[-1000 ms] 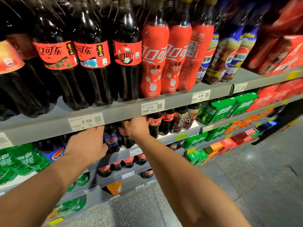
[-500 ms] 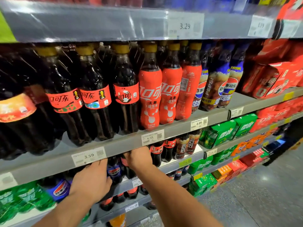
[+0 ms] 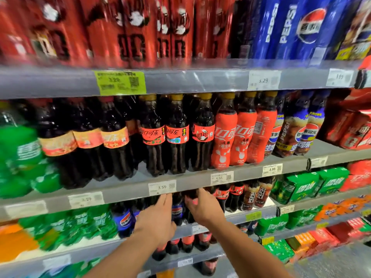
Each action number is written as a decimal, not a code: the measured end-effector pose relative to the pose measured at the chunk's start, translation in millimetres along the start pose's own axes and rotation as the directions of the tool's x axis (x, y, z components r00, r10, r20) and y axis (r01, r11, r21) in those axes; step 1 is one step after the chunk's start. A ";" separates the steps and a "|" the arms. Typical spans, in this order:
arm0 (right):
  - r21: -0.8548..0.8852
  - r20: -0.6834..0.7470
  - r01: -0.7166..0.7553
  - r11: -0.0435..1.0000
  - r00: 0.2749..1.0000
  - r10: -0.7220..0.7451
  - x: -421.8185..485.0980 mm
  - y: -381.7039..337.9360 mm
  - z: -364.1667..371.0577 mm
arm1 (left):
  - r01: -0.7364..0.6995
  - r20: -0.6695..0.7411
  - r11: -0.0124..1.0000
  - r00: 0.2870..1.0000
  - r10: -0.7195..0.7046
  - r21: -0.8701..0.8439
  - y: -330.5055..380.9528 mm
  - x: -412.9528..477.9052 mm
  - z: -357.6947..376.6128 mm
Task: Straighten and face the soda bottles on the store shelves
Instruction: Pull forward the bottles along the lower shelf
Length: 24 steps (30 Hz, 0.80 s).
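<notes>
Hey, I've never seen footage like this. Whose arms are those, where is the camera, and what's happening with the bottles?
There is no machine here. A person wears a wide-angle camera on the head, looking forward and down, so the two bare arms are their own. They stand at store shelves of soda. The left hand reaches in with straight fingers beside a small Pepsi bottle on a lower shelf. The right hand curls its fingers round a dark cola bottle next to it, probably to turn it label-forward. One shelf up stand bigger cola bottles and red-sleeved bottles. Green packs sit to the right.
</notes>
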State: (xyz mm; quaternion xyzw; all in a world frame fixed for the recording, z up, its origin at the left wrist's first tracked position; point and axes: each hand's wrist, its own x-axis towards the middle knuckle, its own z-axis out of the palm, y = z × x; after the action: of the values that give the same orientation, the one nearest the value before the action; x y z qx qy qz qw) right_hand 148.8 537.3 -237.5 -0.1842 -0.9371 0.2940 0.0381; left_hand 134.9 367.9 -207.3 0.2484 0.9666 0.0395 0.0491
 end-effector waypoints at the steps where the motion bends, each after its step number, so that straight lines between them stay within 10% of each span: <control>1: -0.031 0.015 -0.007 0.999 1.000 0.007 -8.2 -5.9 -7.4 | 0.002 0.002 1.000 1.000 -0.002 -0.019 -3.9 -7.1 -6.0; 11: 0.088 -0.194 0.149 0.985 0.972 -0.129 -61.9 -120.0 -78.7 | 0.001 -0.357 0.845 0.906 -0.227 -0.535 -45.7 -27.5 -94.0; 24: 0.087 -0.074 0.199 0.976 0.978 -0.192 -29.8 -109.3 -120.5 | 0.150 -0.201 0.685 0.892 -0.405 -0.713 -18.2 47.1 -96.7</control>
State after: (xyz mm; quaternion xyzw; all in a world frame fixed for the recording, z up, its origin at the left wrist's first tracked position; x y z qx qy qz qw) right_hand 162.9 508.1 -75.3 -0.0987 -0.9341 0.3263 0.1062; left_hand 74.1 369.8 -116.7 0.0502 0.9033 0.4252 -0.0272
